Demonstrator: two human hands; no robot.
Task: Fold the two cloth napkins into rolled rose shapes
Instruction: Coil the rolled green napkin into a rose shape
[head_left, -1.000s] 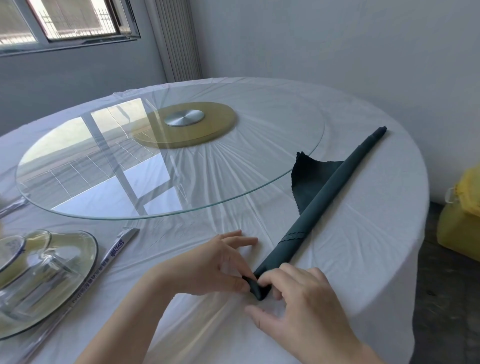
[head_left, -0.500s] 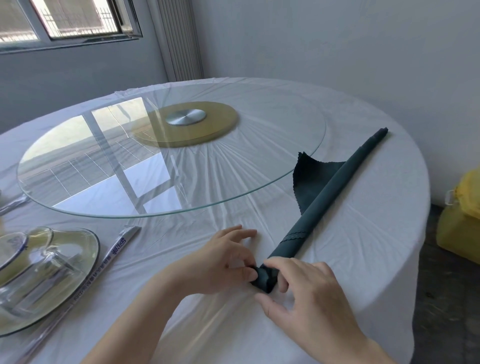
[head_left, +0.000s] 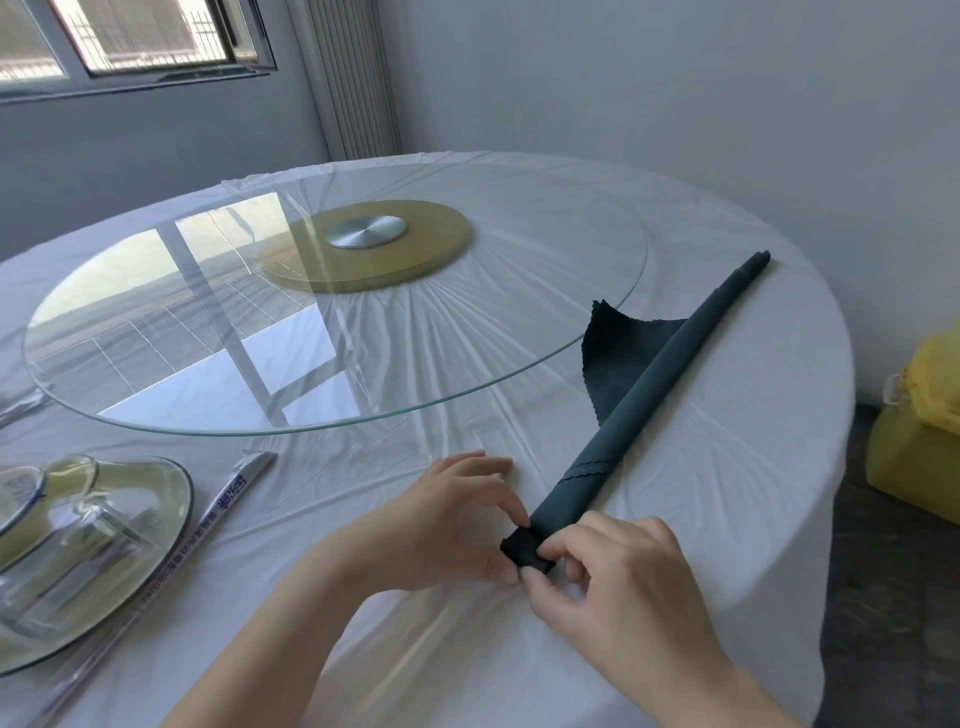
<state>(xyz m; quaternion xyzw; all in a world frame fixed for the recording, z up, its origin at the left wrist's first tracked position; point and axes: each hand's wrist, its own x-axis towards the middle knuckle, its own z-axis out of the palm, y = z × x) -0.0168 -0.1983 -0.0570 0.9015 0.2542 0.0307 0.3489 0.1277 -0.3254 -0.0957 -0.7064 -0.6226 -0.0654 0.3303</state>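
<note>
A dark green cloth napkin (head_left: 654, 379), rolled into a long narrow tube, lies diagonally on the white tablecloth (head_left: 701, 493) at the right. A loose triangular corner sticks out to its left at mid-length. The near end is coiled into a small tight curl between my hands. My left hand (head_left: 447, 519) pinches that curl from the left with thumb and fingertips. From the right and front, my right hand (head_left: 608, 577) pinches the same curl. Only one napkin is in view.
A round glass turntable (head_left: 208, 364) with a metal hub covers the table's middle. At the near left stand a glass plate (head_left: 156, 525) with glassware on it and wrapped chopsticks (head_left: 228, 499). A yellow bin (head_left: 919, 436) sits on the floor right of the table edge.
The napkin's near end has been curled over onto itself into a small coil, and both hands have shifted slightly along with it. The camera has drifted a little.
</note>
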